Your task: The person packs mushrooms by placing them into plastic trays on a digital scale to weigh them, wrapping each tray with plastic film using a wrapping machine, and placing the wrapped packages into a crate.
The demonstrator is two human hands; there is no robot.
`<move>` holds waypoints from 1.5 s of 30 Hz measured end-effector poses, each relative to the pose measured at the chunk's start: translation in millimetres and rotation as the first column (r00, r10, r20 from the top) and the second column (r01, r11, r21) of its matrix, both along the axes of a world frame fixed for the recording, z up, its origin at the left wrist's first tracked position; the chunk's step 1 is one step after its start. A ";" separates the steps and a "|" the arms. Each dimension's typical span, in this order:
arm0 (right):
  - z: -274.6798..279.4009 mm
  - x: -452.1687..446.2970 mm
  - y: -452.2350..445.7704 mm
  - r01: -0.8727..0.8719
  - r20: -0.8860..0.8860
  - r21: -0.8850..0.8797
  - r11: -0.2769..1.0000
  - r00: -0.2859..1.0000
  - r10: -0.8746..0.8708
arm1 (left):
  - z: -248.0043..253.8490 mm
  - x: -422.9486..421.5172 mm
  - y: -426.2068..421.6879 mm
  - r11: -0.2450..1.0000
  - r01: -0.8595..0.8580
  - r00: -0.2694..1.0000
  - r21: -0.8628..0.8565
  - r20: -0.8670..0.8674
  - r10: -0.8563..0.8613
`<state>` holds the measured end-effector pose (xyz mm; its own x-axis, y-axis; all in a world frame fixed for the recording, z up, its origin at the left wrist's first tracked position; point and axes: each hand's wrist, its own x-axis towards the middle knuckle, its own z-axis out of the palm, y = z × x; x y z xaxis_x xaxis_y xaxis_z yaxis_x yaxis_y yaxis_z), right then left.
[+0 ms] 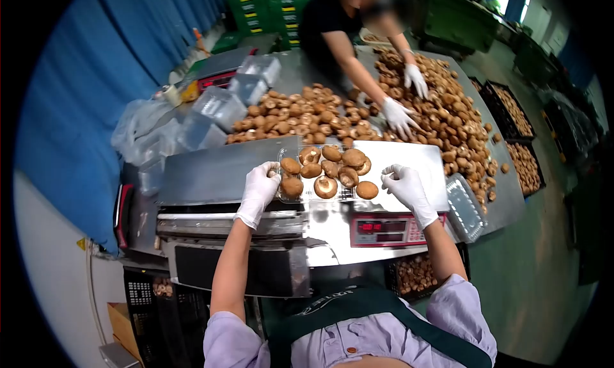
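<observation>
A clear plastic tray [291,208] holds several brown mushrooms [325,187] in front of me, above the sealing machine's metal top and the weighing scale. My left hand [260,190], in a white glove, pinches the tray's left edge between thumb and fingers. On the other side, my gloved right hand [409,187] has its thumb and fingers drawn together over the scale plate [409,157], just right of the mushrooms. Whatever its fingertips hold, if anything, is too small to make out. Below the plate, the scale's red display panel [387,230] is lit.
A large mushroom pile [448,112] covers the far table, where a co-worker's gloved hands [400,117] reach in. Clear plastic trays [220,109] are stacked at the left; another tray [465,207] lies right of the scale. Black crates [508,109] of mushrooms stand on the floor.
</observation>
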<state>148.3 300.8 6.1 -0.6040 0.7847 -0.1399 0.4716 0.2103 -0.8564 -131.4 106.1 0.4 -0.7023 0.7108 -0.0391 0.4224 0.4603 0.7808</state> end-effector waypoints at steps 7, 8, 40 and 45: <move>-5.2 -154.2 -70.1 -0.171 0.143 0.180 0.969 0.979 0.146 | 30.1 -110.4 -94.7 0.984 -0.159 0.986 -0.084 0.037 0.162; -21.5 -176.2 -74.6 -0.185 0.146 0.232 0.955 0.977 0.154 | 27.3 -127.0 -105.8 0.982 -0.166 0.986 -0.089 0.006 0.167; 126.7 -70.7 -245.0 -0.409 0.076 0.079 0.909 0.912 0.404 | 115.6 -212.7 -328.4 0.806 0.521 0.595 0.281 0.558 -0.579; 167.0 -137.0 -220.0 0.115 -0.622 0.216 0.969 0.782 0.046 | 171.3 -239.9 -269.4 0.666 0.316 0.876 0.676 0.061 -0.478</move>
<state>11.4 80.7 173.1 -0.4673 0.7666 0.4403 -0.1322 0.4318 -0.8922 -371.2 -163.3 171.7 -0.3766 0.8313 0.4087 0.2322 -0.3424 0.9104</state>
